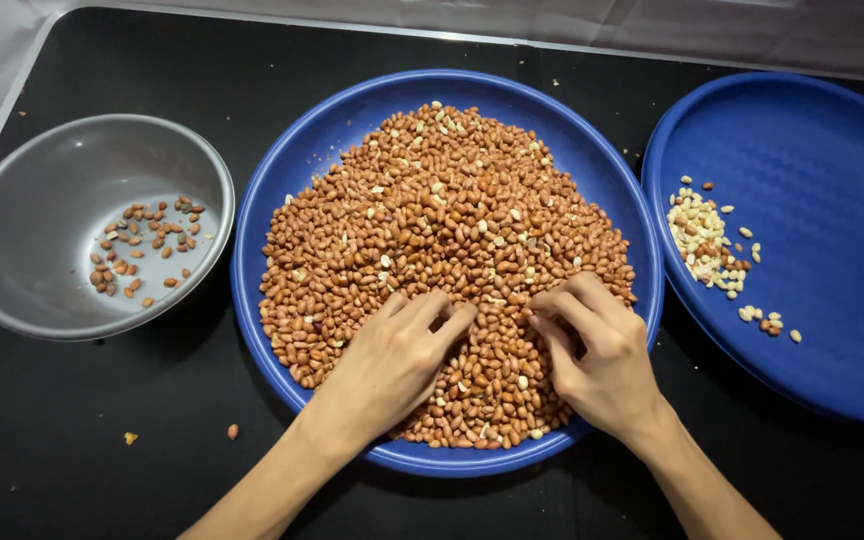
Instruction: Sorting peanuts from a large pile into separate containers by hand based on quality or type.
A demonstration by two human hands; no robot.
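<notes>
A large blue round plate (282, 170) in the middle holds a heap of red-brown peanuts (442, 220) mixed with a few pale skinless ones. My left hand (392, 360) lies palm down on the near part of the heap, fingers together and slightly curled into the nuts. My right hand (597, 350) rests beside it on the heap's near right side, fingers bent inward and touching the peanuts. Whether either hand pinches a nut is hidden under the fingers.
A grey metal bowl (42, 220) at the left holds a few brown peanuts (142, 245). A second blue plate (822, 200) at the right carries a small cluster of pale peanuts (702, 235). Stray nut bits (232, 431) lie on the black tabletop.
</notes>
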